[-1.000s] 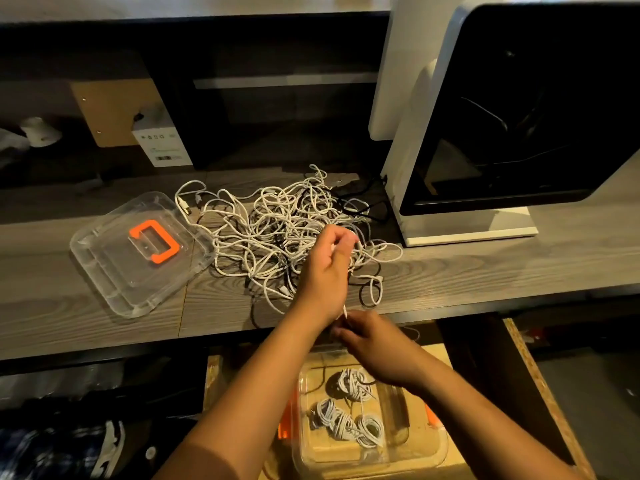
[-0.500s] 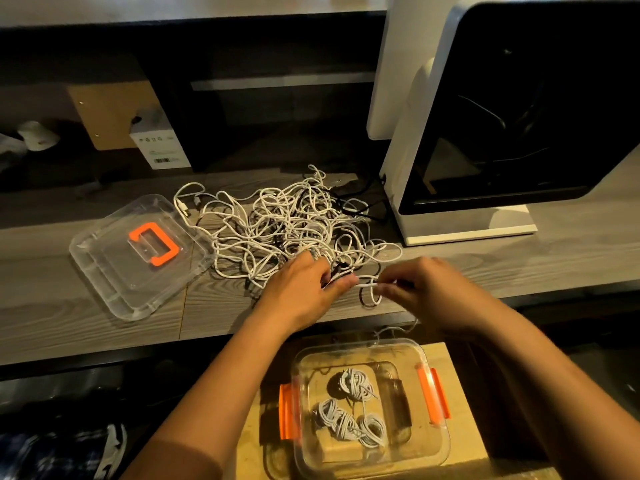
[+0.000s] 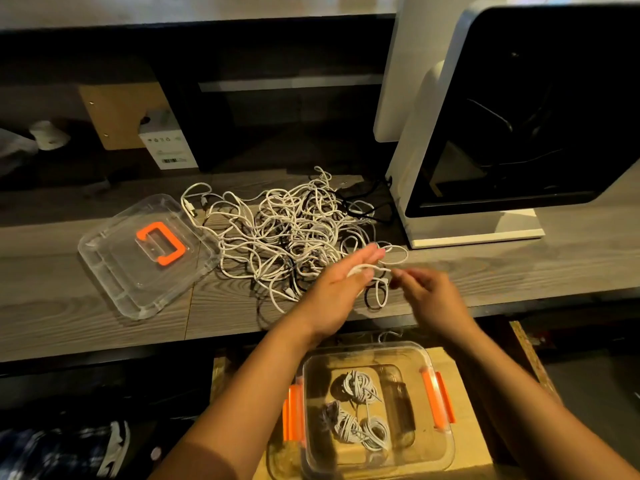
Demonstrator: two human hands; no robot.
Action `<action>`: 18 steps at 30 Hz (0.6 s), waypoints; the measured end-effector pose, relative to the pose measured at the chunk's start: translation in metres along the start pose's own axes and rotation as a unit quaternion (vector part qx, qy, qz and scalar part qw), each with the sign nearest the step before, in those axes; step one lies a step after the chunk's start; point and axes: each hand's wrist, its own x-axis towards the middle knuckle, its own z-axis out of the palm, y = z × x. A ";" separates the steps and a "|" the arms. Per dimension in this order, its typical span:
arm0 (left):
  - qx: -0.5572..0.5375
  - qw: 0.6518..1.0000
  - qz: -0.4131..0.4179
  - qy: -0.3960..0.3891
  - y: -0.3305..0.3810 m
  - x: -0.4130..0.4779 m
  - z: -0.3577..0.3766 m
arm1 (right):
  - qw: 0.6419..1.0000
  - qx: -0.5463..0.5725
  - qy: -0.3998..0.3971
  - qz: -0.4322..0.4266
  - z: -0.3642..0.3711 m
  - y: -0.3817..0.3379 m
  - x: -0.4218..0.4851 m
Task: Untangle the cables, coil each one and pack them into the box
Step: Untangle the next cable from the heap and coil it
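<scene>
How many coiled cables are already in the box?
3. In the box, the far coil lies mid-floor; the near-left coil and near-right coil touch each other closer to the camera. They overlap, so another may be hidden.

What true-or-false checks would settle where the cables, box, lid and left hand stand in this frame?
1. The clear box holds coiled cables. True.
2. The lid is clipped onto the box. False: it lies on the desk, left of the tangle, orange handle up.
3. The tangled pile lies between the lid and the white machine. True.
4. The left hand is a fist, clear of any cable. False: its fingers are straight, with a white cable looped across them.
5. The box stands on the desk beside the tangle. False: it sits lower, on a pale board in front of the desk's edge.
</scene>
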 end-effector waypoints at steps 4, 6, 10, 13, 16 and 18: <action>-0.093 0.986 0.070 0.123 0.015 0.008 0.016 | 0.991 0.002 -0.136 0.013 0.032 -0.004 -0.023; -0.037 0.977 0.101 0.181 0.014 0.013 0.014 | 0.980 0.000 -0.197 -0.014 0.039 -0.011 -0.029; 0.335 0.917 0.121 0.179 0.000 0.021 0.004 | 0.969 -0.126 -0.184 -0.106 0.032 -0.022 -0.027; 0.463 0.864 0.101 0.172 -0.007 0.020 -0.002 | 0.951 -0.208 -0.184 -0.134 0.018 -0.032 -0.023; 0.484 0.854 0.065 0.182 -0.003 0.018 -0.012 | 0.935 -0.277 -0.182 -0.128 0.002 -0.038 -0.020; 0.480 0.856 0.052 0.182 -0.003 0.019 -0.020 | 0.936 -0.271 -0.193 -0.116 -0.004 -0.041 -0.021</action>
